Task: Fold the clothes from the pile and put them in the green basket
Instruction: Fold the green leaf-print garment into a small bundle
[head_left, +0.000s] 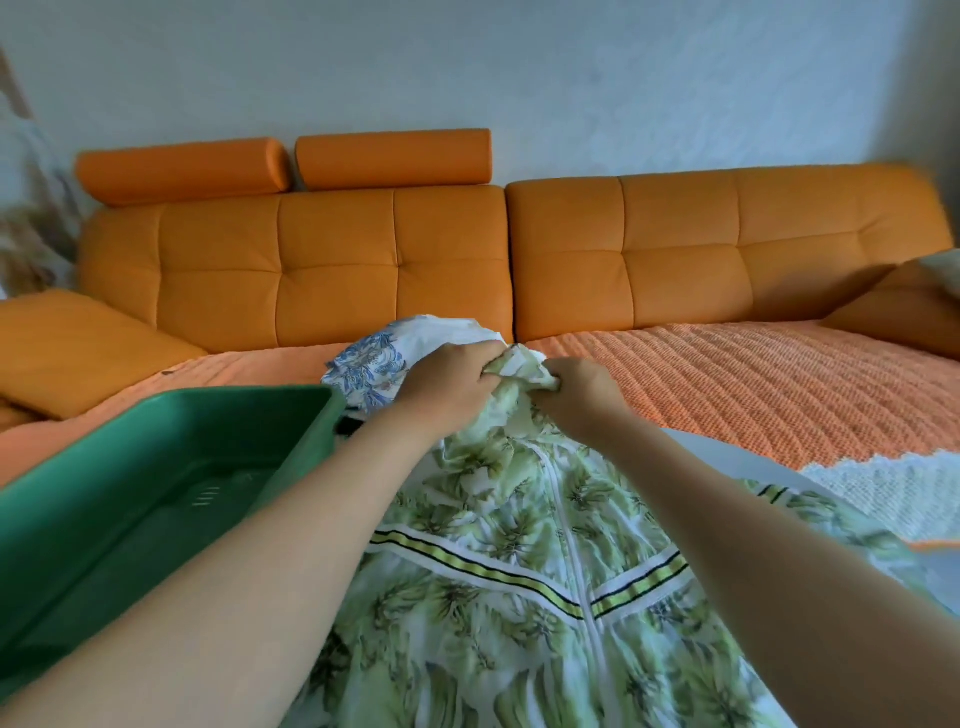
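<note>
A green leaf-print jacket with a white zip and yellow-black stripes lies spread in front of me, its far end bunched up. My left hand and my right hand both grip that bunched far end, close together. Behind them lies a white garment with a blue floral print. The green basket stands to the left, beside my left forearm, and nothing shows inside it.
An orange sofa runs across the back, its seat covered by an orange knitted throw. An orange cushion lies at the left and another at the right. A white knitted cloth lies at the right.
</note>
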